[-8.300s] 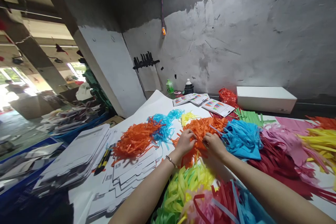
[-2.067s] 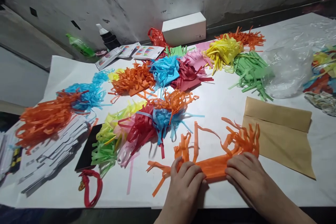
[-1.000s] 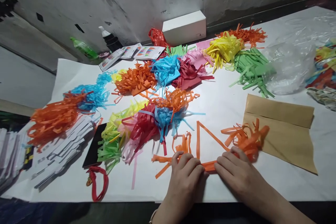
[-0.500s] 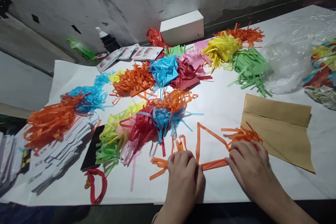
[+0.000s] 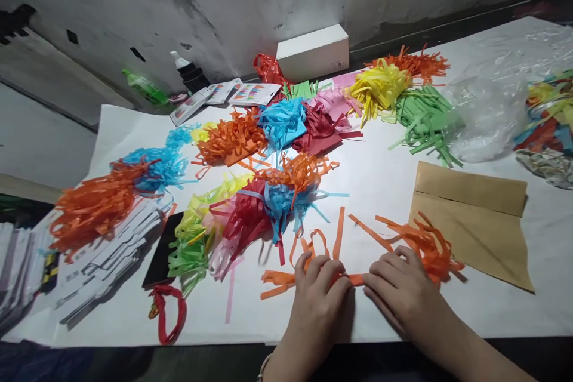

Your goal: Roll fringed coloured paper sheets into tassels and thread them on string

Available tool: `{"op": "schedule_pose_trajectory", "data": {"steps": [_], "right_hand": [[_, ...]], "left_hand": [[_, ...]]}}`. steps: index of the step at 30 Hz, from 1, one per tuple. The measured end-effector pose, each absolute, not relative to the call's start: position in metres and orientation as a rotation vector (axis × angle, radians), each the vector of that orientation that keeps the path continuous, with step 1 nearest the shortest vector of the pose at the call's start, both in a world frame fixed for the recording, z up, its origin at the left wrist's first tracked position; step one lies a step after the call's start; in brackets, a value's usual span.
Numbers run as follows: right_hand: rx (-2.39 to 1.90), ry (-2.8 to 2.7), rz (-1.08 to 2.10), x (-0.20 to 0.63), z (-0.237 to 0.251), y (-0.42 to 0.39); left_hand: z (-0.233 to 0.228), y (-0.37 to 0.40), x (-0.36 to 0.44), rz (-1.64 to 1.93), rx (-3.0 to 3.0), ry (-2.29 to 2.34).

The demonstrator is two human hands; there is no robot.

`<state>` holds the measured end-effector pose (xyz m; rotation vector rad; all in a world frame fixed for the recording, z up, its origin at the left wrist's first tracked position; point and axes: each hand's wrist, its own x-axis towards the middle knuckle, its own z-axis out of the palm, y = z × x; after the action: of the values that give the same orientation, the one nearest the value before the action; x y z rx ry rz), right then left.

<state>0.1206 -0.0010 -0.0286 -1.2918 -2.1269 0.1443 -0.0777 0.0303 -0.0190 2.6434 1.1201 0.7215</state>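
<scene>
An orange tissue-paper tassel [image 5: 357, 279] lies near the table's front edge, its middle rolled into a narrow band. My left hand [image 5: 319, 298] has its fingers curled down over the band's left part. On the right part, my right hand [image 5: 398, 292] presses with bent fingers, close to the left one. A short piece of band shows between them. Loose orange fringe [image 5: 432, 250] spreads beyond my right hand, and more strips [image 5: 277, 283] stick out left of my left hand. What lies under my fingers is hidden.
A brown paper envelope [image 5: 470, 227] lies to the right. Fringed paper bundles, such as a blue one [image 5: 284, 122] and a yellow one [image 5: 380, 86], cover the back and left. A white box [image 5: 313, 54] stands by the wall. A red cord loop [image 5: 172, 325] lies front left.
My right hand has moved left, closer to my left hand, so less of the orange band shows between them. The strips that formed a peak have come apart at the top.
</scene>
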Motion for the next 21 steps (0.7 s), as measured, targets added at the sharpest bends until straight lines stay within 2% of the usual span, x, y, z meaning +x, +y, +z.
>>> {"op": "schedule_pose_trajectory", "data": {"steps": [6,13,21], "right_hand": [[-1.248,-2.207,0.067,0.111,-0.031,0.0],[-1.153,-2.248,0.019,0.115,-0.031,-0.001],[-1.123,-2.221,0.013,0.157,-0.027,-0.02]], "left_hand": [[-0.023,0.034,-0.072,0.815,2.679,1.099],[-0.021,0.034,-0.078,0.702,2.666,0.991],[-0.019,0.034,-0.085,0.726,2.689,0.996]]}}
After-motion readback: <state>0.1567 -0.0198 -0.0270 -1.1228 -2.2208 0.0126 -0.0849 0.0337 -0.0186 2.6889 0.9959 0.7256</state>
